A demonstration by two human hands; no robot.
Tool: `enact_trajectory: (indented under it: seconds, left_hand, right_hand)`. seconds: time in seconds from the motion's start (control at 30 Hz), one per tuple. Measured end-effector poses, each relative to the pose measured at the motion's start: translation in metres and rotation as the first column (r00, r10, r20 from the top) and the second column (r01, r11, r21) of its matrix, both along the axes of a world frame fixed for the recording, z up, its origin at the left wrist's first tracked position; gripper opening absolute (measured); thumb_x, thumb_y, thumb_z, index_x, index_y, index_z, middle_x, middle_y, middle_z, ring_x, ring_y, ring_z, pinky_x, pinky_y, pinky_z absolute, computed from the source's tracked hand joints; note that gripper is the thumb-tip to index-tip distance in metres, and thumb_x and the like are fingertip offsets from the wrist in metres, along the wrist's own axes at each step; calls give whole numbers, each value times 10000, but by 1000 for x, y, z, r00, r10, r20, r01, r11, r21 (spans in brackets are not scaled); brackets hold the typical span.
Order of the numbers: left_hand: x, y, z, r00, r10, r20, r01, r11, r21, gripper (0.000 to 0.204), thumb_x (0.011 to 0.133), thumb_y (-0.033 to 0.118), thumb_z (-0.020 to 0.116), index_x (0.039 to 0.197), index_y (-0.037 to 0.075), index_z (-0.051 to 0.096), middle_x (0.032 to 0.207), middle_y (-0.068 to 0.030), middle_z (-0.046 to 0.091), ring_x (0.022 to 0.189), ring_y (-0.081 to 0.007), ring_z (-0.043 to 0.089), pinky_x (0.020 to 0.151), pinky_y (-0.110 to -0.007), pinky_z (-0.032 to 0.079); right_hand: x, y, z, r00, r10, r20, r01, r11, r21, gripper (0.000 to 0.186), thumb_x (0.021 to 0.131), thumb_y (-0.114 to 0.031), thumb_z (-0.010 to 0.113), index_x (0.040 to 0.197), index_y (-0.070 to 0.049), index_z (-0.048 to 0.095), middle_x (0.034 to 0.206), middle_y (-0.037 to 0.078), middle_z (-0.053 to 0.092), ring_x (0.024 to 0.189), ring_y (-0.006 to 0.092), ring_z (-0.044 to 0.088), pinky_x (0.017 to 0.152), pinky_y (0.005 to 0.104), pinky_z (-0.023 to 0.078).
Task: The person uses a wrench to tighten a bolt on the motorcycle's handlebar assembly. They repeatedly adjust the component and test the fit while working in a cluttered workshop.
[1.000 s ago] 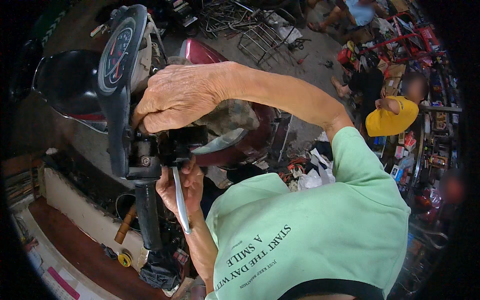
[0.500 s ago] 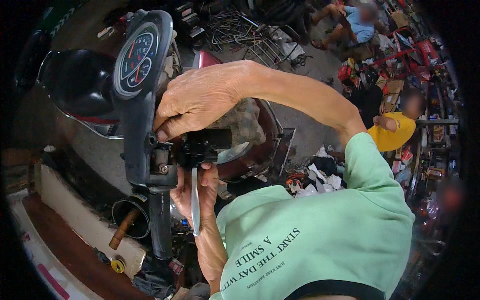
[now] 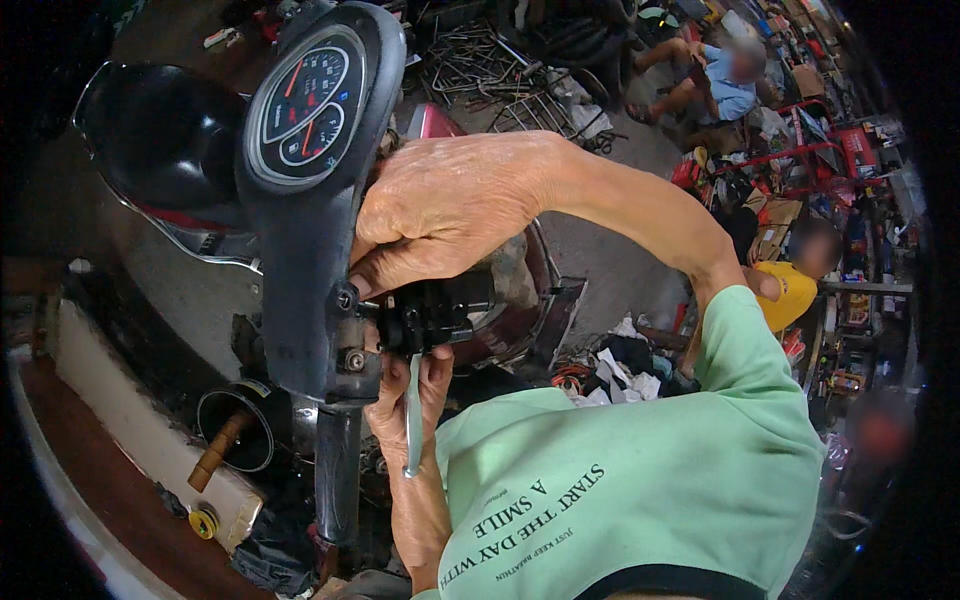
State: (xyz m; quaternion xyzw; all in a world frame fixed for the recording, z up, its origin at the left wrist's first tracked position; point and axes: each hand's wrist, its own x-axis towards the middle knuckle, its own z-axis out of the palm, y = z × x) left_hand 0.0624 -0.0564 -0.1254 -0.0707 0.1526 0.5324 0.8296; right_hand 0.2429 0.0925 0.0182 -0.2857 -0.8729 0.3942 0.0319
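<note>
A scooter's black handlebar cover (image 3: 300,225) with a round-edged instrument cluster (image 3: 307,108) stands upright at the left. My right hand (image 3: 460,205) reaches over from the right to the cover's near side. Its thumb and fingers close together beside a screw hole (image 3: 347,297), hiding whatever they pinch. Below it, a black lever bracket (image 3: 428,318) carries a silver hand lever (image 3: 414,415) pointing down. My left hand (image 3: 408,388) comes up from below behind the lever, its fingers closed on the lever's upper end at the bracket. A black handgrip (image 3: 338,470) hangs under the cover.
A black scooter seat (image 3: 165,150) is behind the cover. A black cylinder (image 3: 235,425) with a brown rod lies lower left, near a yellow tape roll (image 3: 203,523). Metal rods (image 3: 470,75) pile up at the back. Two people (image 3: 725,80) (image 3: 785,290) sit among cluttered goods at the right.
The handlebar cover, with both hands at it, appears farther right and more of its face shows. The right hand stays at the cover and the left stays behind the lever.
</note>
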Motion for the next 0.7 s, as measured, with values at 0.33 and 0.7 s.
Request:
enact_trajectory:
  seconds: [0.33, 0.7]
  left_hand:
    - [0, 2, -1, 993, -48, 105, 62, 989, -137, 591, 682, 25, 812, 1221, 91, 580, 1236, -93, 582, 979, -263, 576, 797, -391, 470]
    - [4, -2, 26, 992, -66, 107, 99, 936, -338, 560, 638, -11, 825, 1144, 139, 638, 1290, -38, 552, 1139, -251, 494, 855, -405, 463]
  right_hand:
    - [4, 0, -9, 993, 22, -119, -14, 998, 65, 302, 946, -312, 526, 1097, -88, 662, 967, 159, 684, 929, 359, 635, 814, 438, 492]
    - [5, 2, -9, 993, 20, -119, -11, 997, 71, 273, 938, -306, 552, 1087, -110, 669, 967, 140, 686, 931, 350, 635, 810, 433, 496]
